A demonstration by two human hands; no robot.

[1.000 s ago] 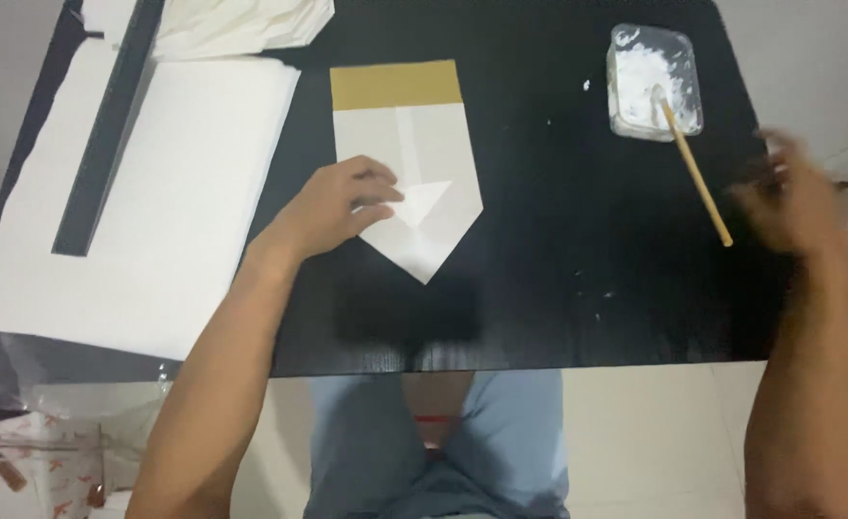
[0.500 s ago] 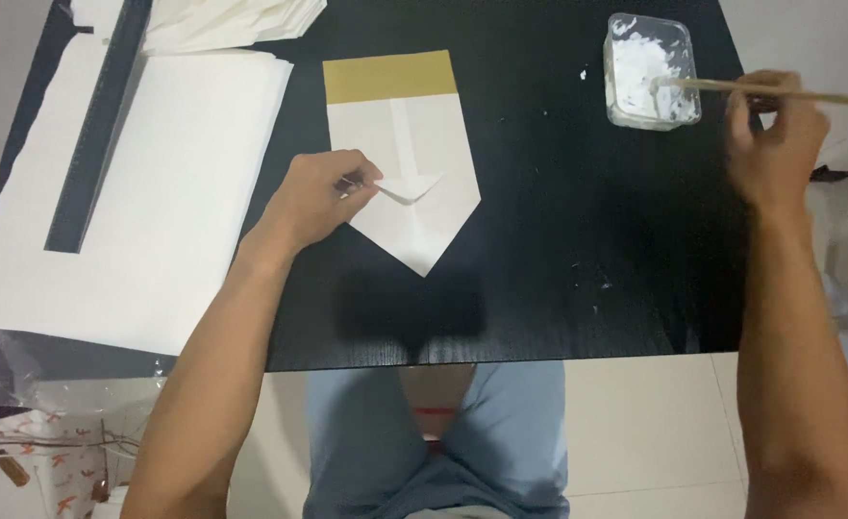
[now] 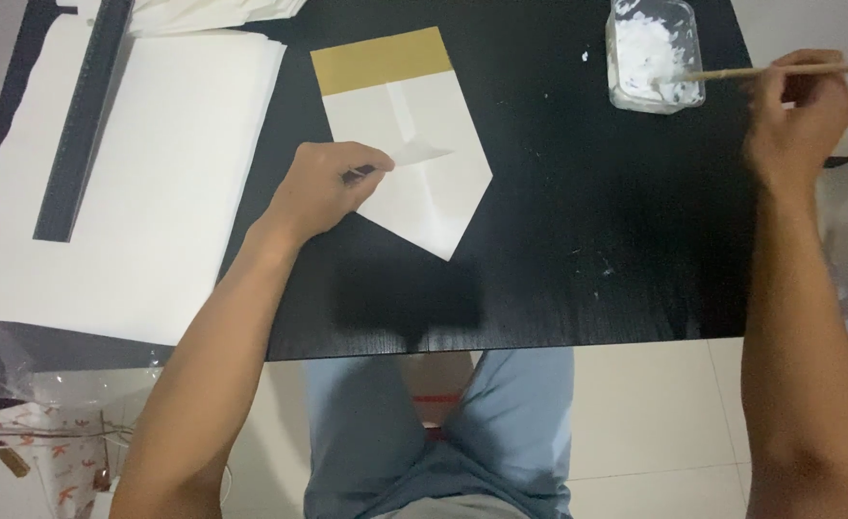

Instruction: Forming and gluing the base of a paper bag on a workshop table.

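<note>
On the black surface (image 3: 559, 240) lies a folded white paper (image 3: 414, 154) with a tan band on top and a pointed lower end. Left hand (image 3: 328, 187) pinches up a small flap at its middle. Right hand (image 3: 797, 120) grips a thin wooden stick (image 3: 780, 69), tip in the clear tub (image 3: 653, 53) of white paste. Ruler (image 3: 83, 120) rests on white sheets (image 3: 155, 192) at left.

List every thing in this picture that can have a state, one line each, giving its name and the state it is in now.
Folded paper: flat on the black table, pointed end toward the person, small flap lifted.
Left hand: pinching the flap.
Right hand: gripping the wooden stick.
Wooden stick: tip in the paste.
Clear container: open, white paste inside.
White sheet stack: lying flat.
Black ruler: resting on the stack.
</note>
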